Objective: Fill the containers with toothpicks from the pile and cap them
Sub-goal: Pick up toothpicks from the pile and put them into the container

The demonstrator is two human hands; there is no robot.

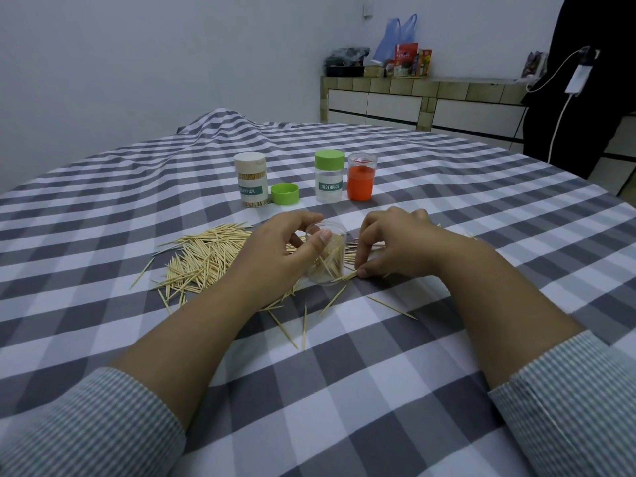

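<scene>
Left hand gripped a clear container, partly filled, uncapped. Right hand pinched toothpicks beside it. Pile was mostly unloaded. Behind: loose green cap, white-capped container full and done, green-capped container looked empty, orange container contents unclear.
</scene>
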